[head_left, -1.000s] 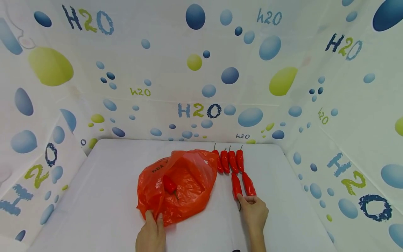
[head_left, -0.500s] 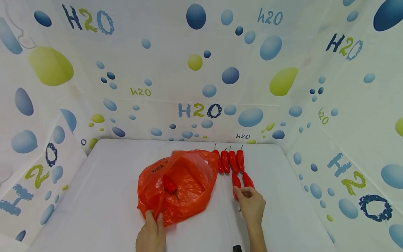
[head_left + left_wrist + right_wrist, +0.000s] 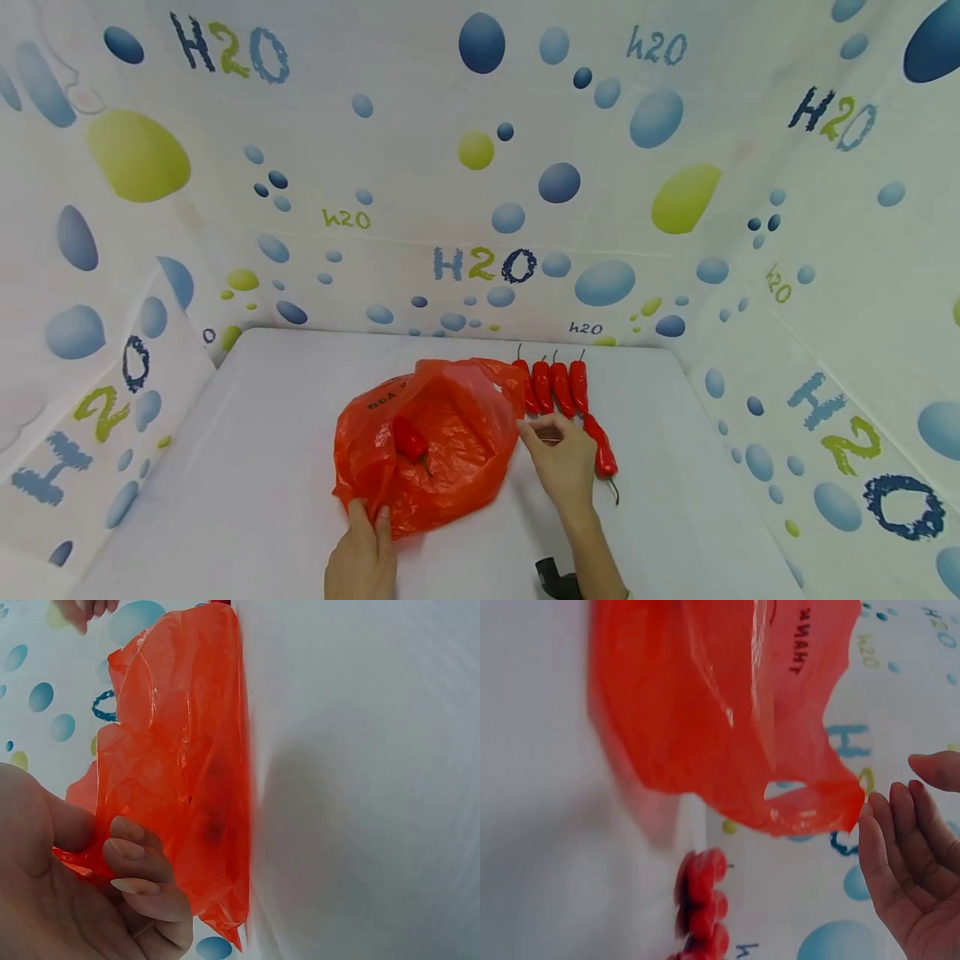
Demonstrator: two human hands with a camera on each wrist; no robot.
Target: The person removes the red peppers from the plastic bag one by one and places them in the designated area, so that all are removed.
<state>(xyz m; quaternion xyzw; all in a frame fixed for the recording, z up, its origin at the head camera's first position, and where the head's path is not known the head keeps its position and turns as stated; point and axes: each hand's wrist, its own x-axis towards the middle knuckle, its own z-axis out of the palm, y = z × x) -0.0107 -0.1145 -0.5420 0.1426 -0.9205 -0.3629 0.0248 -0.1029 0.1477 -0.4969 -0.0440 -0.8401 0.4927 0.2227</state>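
An orange-red plastic bag (image 3: 465, 492) lies on the white table with its mouth toward me, and a red chilli pepper (image 3: 409, 439) shows inside. My left hand (image 3: 362, 550) pinches the bag's near edge; in the left wrist view, its thumb and curled fingers hold the plastic. My right hand (image 3: 564, 467) is over the table beside the bag's right edge. In the right wrist view its thumb stands apart from the fingers, nothing shows between them, and the fingertips (image 3: 875, 804) are right at the bag's handle. One chilli pepper (image 3: 601, 446) lies just right of this hand.
Several red chilli peppers (image 3: 560, 387) lie in a row at the back of the table (image 3: 262, 458), right of the bag. Patterned white sheeting (image 3: 420, 167) rises behind and at both sides. A black piece (image 3: 551, 577) shows beside my right forearm.
My right hand has left the near chilli peppers and moved left and away from me to the bag's right edge, now covering one pepper's spot. My left hand keeps its hold on the bag.
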